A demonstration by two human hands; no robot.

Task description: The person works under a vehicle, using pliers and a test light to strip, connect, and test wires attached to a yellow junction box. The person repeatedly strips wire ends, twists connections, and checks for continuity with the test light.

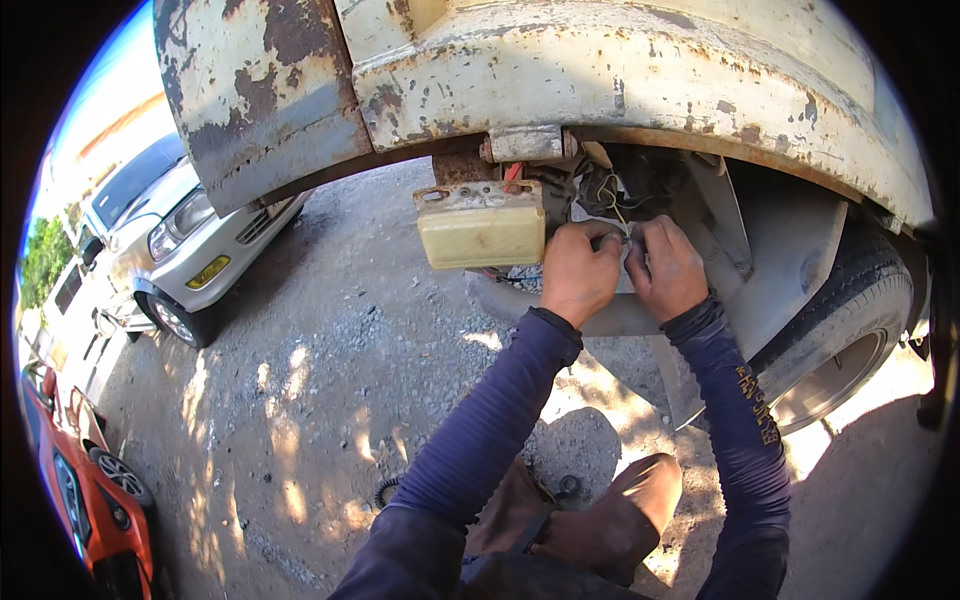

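Observation:
Both my hands meet beneath the rusty, cream-painted body edge [640,85] of a vehicle. My left hand [580,268] has thumb and fingers pinched together around a thin pale wire [618,200]. Right beside it, my right hand [665,265] pinches at the same wire's lower end, the fingertips almost touching. That wire comes down from a dark tangle of wiring [600,185] under the body. Left of my hands hangs a yellowed rectangular lamp [482,235] on a rusty bracket, with a red wire [514,176] above it. The exact wire ends are hidden by my fingers.
A grey metal flap [790,270] and a tyre [850,310] stand close on the right. Gravelly ground [330,330] lies below. A white car [190,235] and an orange-red car [85,480] are parked to the left. A black coiled cable [385,490] lies near my legs.

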